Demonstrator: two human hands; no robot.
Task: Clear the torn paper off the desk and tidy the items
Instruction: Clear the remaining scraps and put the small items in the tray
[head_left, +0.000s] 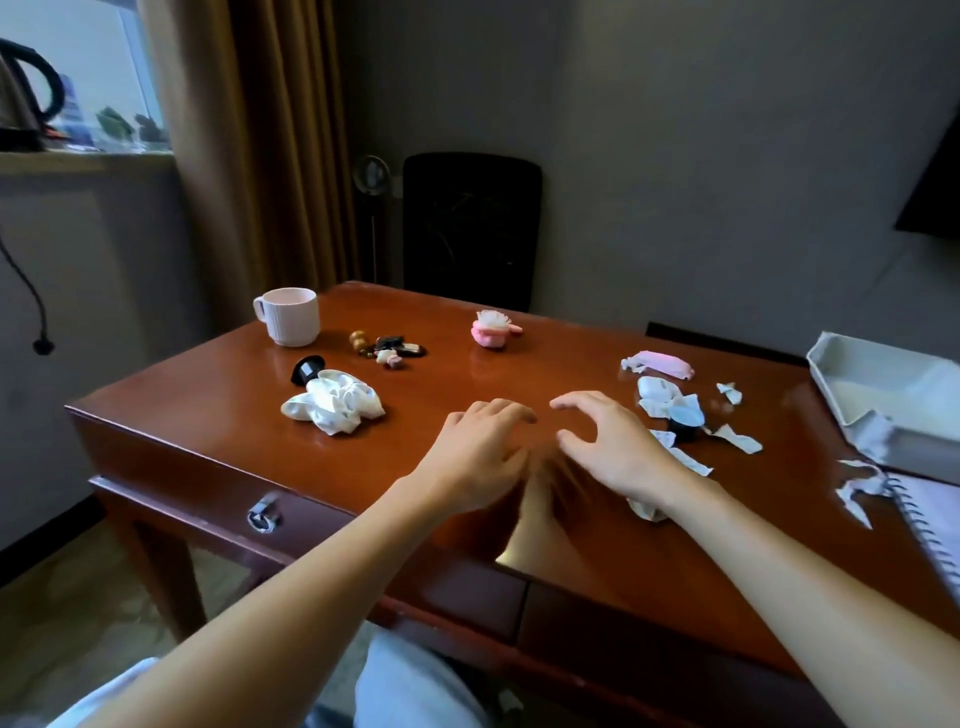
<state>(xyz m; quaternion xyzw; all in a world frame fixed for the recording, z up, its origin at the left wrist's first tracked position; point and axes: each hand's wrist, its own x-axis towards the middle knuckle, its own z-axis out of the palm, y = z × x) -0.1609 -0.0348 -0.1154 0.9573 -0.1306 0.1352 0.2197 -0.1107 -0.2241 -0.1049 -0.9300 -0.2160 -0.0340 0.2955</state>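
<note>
Torn paper (687, 460): white, ragged-edged scraps, some faintly printed, scattered over the right half of the surface (426, 374). From left to right there is a crumpled scrap (645, 510), two narrow strips, a small scrap (731, 393) and a larger ragged piece (858, 487) against the spiral notebook (930, 519).

Hands: the left hand (480, 452) and right hand (610, 441) sit near each other at mid-surface. Both are palm down with fingers loosely curved, and neither holds anything. The gap between them is blurred, so contact with the surface cannot be determined.

Clock bearings use 12 as the far edge. From the right hand:
- The crumpled scrap is at 6 o'clock, partly under the wrist.
- The strips are at 3 o'clock, just beside the hand.
- The small scrap is at 2 o'clock, near.
- The ragged piece is between 3 and 4 o'clock, well apart.
- No paper lies left of the left hand.

Other items from the left hand:
- A white mug (288, 317) is at 10 o'clock.
- A black cap (307, 370) touches a crumpled white bundle (335, 404) at 9 o'clock.
- Small trinkets (389, 347) are at 11 o'clock.
- A pink brush-like object (493, 332) is at 12 o'clock.

Other items from the right hand:
- A pink packet (662, 364) is at 1 o'clock.
- A grey tray (831, 374) is at 2 o'clock, on the right edge.
</note>
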